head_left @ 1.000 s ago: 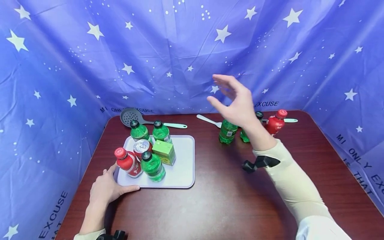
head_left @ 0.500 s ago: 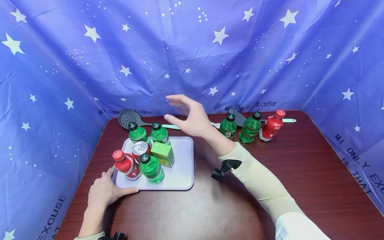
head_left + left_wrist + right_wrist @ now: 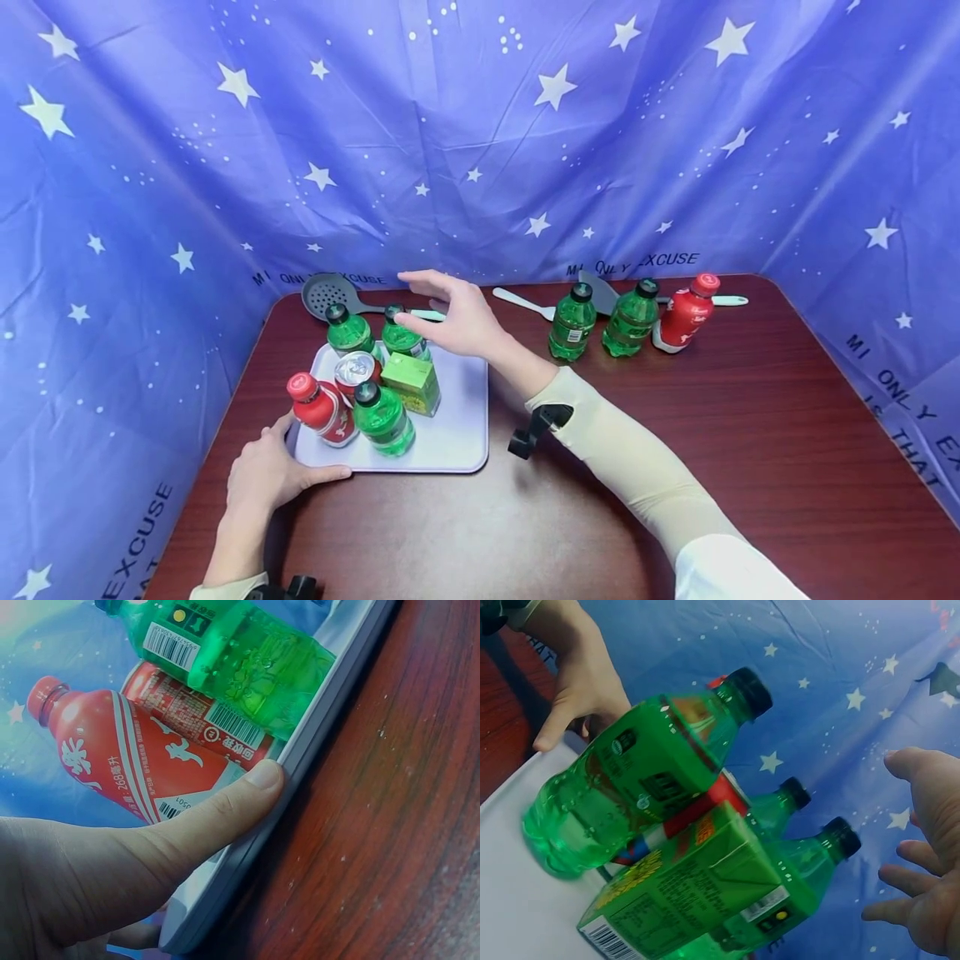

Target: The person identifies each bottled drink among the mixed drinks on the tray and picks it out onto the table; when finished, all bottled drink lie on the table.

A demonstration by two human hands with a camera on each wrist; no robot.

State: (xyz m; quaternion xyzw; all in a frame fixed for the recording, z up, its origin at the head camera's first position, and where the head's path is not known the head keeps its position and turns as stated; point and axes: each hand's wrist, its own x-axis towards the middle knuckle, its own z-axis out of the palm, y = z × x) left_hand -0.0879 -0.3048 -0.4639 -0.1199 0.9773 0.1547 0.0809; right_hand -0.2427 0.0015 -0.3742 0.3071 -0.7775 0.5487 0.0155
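Observation:
My left hand [image 3: 258, 473] holds the front-left corner of a white tray [image 3: 457, 433]. In the left wrist view its thumb [image 3: 225, 814] lies on the tray's rim. Standing on the tray are a red bottle [image 3: 324, 412], a red can [image 3: 356, 371], a green juice box [image 3: 412, 383] and green bottles at the front [image 3: 385, 423], back left [image 3: 350, 332] and back right [image 3: 405, 333]. My right hand [image 3: 459, 318] hovers by the back-right bottle, fingers spread and apart from it in the right wrist view.
Behind the tray lies a grey slotted skimmer [image 3: 327, 293]. Further right are a pale fork-like utensil [image 3: 525, 302], two green bottles [image 3: 572, 323] [image 3: 630, 321], a red bottle [image 3: 684, 315] and a grey turner [image 3: 597, 293]. A blue star-patterned curtain [image 3: 480, 125] encloses the table.
My right hand has swept left from above the right-hand bottles and lowered toward the back-right bottle on the tray. My left hand stays at the tray corner.

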